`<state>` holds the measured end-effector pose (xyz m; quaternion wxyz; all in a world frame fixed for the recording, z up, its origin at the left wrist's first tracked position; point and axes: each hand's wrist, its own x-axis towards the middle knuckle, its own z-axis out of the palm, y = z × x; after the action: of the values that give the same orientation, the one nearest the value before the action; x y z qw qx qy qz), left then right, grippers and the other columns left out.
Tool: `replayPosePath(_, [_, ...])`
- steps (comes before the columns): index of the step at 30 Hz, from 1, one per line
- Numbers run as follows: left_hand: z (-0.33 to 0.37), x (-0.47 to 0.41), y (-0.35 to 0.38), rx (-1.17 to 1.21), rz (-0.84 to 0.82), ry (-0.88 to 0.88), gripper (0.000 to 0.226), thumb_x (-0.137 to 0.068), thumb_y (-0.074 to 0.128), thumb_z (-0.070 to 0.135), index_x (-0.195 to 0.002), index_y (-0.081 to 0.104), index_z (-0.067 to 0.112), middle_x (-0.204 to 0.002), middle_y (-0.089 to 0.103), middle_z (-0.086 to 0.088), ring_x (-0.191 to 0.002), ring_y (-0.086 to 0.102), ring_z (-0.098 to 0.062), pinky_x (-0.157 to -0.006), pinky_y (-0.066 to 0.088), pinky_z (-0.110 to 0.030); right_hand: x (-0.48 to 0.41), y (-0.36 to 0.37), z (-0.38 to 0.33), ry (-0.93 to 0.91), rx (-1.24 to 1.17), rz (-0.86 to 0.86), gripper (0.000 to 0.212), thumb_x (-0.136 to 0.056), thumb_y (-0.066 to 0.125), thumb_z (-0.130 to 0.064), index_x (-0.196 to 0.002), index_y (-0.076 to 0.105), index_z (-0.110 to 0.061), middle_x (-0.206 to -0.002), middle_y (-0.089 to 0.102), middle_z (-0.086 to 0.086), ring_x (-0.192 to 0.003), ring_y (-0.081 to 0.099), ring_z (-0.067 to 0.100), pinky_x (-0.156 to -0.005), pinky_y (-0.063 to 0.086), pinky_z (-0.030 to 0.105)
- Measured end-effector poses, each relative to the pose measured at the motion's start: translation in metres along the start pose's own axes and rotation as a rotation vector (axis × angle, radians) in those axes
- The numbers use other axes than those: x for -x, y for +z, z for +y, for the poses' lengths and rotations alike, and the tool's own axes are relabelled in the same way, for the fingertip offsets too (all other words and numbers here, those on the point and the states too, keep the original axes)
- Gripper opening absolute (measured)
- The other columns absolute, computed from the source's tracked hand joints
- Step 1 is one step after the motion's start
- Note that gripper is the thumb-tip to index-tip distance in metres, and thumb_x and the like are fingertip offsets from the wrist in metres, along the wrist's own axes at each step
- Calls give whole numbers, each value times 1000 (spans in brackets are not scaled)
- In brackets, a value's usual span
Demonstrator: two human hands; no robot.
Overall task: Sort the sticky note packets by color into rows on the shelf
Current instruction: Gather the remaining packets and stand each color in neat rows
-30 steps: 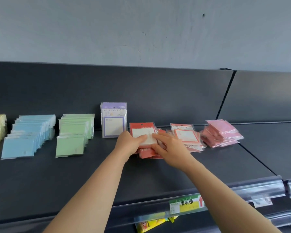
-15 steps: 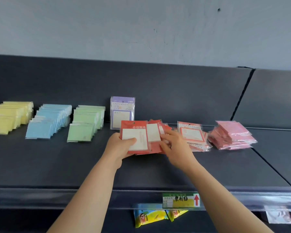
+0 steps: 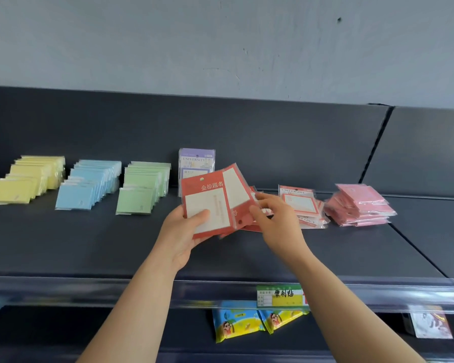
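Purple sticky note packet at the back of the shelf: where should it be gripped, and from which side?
Likely pinch the purple packet by its top edge, from above. It stands upright against the back panel, top free, while the green row crowds its left and red packets cover its lower right.

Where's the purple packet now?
Head view, centre: purple plastic packet stands against the shelf back panel, right of the green row, behind the held red packets.
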<state>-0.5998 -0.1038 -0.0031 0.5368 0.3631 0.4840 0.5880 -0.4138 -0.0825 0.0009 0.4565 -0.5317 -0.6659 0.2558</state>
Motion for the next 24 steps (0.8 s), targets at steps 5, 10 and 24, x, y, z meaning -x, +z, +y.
replayPosePath(5, [12,-1,-23,-320,23,119,24,-97,57,22,-121,58,19,-114,67,4,-108,62,-17,-96,50,-41,-5,-10,-17,123,-241,56,13,-95,55,-19,-87,64,-13,-75,70,-2,-65,64,12,-63,52,34])
replayPosePath(10, [32,0,-31,-490,-179,150,20,-97,55,25,-117,59,20,-113,68,8,-107,62,-11,-94,50,-34,-11,-7,-36,128,-29,-42,18,-94,58,-32,-90,69,-18,-80,73,-3,-65,68,13,-60,54,29])
replayPosePath(24, [23,-13,-50,-180,-98,-104,20,-96,53,2,-105,63,17,-100,71,0,-93,66,-16,-70,53,-30,-17,13,-5,-27,562,-232,31,-98,43,-15,-123,58,-5,-133,53,7,-127,45,30,-102,33,33])
